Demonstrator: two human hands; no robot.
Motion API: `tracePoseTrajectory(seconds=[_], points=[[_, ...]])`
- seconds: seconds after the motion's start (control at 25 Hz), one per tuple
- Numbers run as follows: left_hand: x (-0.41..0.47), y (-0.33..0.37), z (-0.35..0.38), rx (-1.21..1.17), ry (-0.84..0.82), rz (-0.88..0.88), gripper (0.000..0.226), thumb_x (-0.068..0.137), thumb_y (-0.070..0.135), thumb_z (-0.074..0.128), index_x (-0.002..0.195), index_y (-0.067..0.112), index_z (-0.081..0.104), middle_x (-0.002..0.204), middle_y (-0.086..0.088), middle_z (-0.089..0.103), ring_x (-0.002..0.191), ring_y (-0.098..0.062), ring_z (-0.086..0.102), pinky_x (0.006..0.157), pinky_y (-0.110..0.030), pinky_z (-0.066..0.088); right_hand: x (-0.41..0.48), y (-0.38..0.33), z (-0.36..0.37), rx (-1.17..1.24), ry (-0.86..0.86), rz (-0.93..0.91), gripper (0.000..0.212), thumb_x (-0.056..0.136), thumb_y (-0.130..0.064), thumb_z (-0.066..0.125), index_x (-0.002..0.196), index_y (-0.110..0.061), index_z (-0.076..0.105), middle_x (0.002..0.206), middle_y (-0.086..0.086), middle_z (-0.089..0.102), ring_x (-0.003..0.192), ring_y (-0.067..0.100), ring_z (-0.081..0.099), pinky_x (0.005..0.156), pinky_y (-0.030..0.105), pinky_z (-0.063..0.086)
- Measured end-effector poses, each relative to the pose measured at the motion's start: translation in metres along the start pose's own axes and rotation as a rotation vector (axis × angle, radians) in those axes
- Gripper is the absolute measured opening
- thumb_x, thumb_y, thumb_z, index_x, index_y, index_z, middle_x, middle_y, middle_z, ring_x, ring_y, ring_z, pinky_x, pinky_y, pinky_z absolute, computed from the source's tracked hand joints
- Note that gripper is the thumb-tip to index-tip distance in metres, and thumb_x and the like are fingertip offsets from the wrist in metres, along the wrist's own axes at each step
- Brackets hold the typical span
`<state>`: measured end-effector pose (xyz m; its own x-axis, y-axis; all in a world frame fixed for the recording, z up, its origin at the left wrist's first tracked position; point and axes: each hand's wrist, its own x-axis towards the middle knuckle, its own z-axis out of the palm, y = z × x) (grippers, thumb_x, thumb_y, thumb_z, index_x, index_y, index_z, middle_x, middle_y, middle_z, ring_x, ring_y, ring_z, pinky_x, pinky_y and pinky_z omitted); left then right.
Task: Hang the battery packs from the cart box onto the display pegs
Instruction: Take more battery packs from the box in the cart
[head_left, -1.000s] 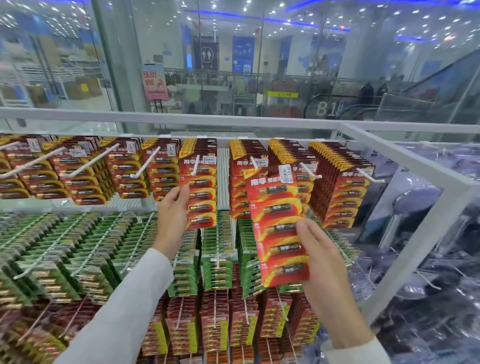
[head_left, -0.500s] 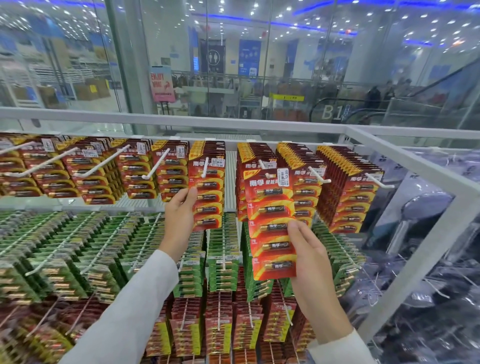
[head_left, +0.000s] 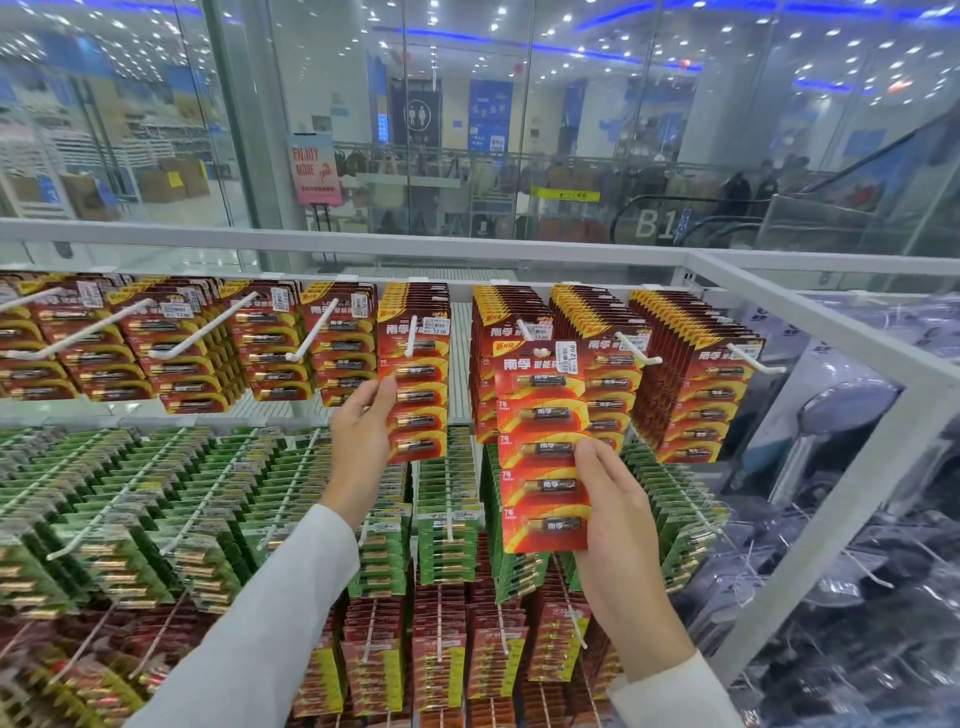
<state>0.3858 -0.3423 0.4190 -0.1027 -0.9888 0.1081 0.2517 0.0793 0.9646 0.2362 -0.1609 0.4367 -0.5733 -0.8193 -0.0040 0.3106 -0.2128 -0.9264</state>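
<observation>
My right hand grips a red and yellow battery pack by its lower right edge. The pack's top hole sits at the tip of a white peg in the top row, in front of a stack of like packs. My left hand holds the left edge of the front pack hanging on the peg one column to the left. The cart box is out of view.
Red packs fill the top row of pegs, green packs the middle row, red and yellow ones the bottom. A white metal frame bounds the display at right, with clear plastic-wrapped goods beyond it. Glass wall behind.
My right hand has carried the pack left and up toward the peg, until its hole reached the peg's tip. My left hand stays on the neighbouring pack.
</observation>
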Motion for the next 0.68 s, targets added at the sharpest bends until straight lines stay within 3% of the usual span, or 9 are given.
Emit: tracePoseTrajectory(seconds=[0.24,0.4,0.56,0.68], points=[[0.004,-0.002,-0.001,-0.023,0.019,-0.022,0.021,0.107,0.031,0.056,0.111,0.017,0.071,0.101,-0.005,0.081,0.088,-0.027,0.079,0.065,-0.037,0.064,0.042,0.014,0.018,-0.144,0.043,-0.030,0.029,0.108,-0.035,0.046,0.106,-0.022,0.072,0.100,0.008,0.078,0.089,0.028,0.076,0.074,0.041,0.063],[0.010,-0.006,-0.004,-0.002,0.045,-0.012,0.018,0.105,0.030,0.060,0.110,0.017,0.071,0.102,-0.004,0.081,0.091,-0.026,0.079,0.073,-0.039,0.064,0.074,0.023,0.029,-0.232,0.084,-0.062,0.035,0.108,-0.041,0.045,0.105,-0.017,0.070,0.101,0.012,0.076,0.086,0.026,0.074,0.071,0.032,0.061],[0.015,-0.017,-0.018,0.072,0.045,0.027,0.013,0.104,0.032,0.062,0.107,0.025,0.072,0.106,-0.002,0.079,0.100,-0.024,0.076,0.093,-0.051,0.061,0.093,0.043,0.025,-0.307,0.106,-0.067,0.040,0.103,-0.053,0.051,0.099,-0.020,0.073,0.100,0.014,0.075,0.096,0.037,0.072,0.091,0.055,0.058],[0.008,-0.026,-0.034,0.160,0.033,0.047,0.020,0.103,0.037,0.063,0.118,0.026,0.070,0.112,0.004,0.076,0.105,-0.018,0.073,0.099,-0.051,0.058,0.089,0.053,0.015,-0.302,0.140,-0.085,0.028,0.105,-0.040,0.052,0.103,-0.019,0.071,0.101,0.002,0.076,0.100,0.023,0.072,0.092,0.042,0.058]])
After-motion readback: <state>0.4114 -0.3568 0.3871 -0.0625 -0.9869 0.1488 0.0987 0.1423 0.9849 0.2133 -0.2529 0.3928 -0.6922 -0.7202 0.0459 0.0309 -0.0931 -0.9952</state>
